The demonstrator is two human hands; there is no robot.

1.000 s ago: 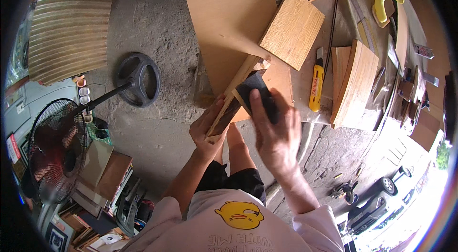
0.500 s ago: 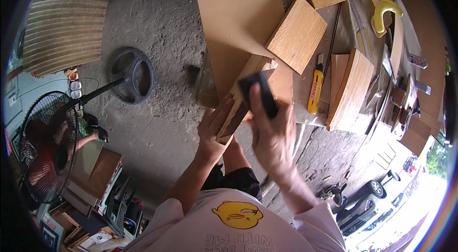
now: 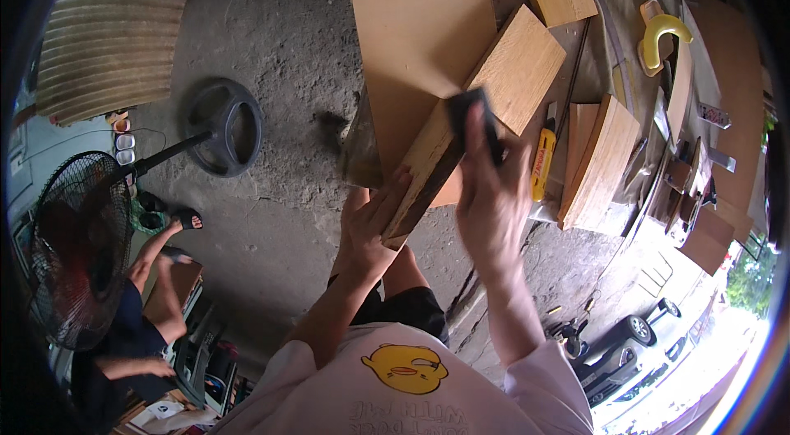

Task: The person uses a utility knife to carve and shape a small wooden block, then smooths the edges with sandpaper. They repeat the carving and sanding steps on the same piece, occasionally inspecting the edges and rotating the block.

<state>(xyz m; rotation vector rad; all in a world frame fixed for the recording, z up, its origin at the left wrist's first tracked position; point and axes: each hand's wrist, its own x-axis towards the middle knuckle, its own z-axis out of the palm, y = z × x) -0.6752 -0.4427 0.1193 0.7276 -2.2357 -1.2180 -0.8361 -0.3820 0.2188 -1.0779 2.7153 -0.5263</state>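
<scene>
A wooden board [image 3: 428,165], tilted on its edge, runs from near my body toward the worktable. My left hand [image 3: 377,221] is wrapped round its near end. My right hand [image 3: 494,200] is closed on a black sanding block [image 3: 477,116], thumb lying along its top. The block is at the far end of the board's upper edge; whether it presses on the wood is hard to tell through the blur. Just beyond lies another wooden piece [image 3: 527,65] on the table. A yellow utility knife [image 3: 542,163] rests right of my right hand.
A large brown sheet [image 3: 411,23] covers the left part of the table. More wooden pieces [image 3: 599,159] and a yellow curved-handled tool [image 3: 662,36] lie to the right. At left stand a round-based pedestal fan [image 3: 82,250] and a person [image 3: 136,328] beside it.
My right hand has slid the sanding block away from me, toward the board's far end. The left hand keeps its grip. At the left, more of the other person has come into view.
</scene>
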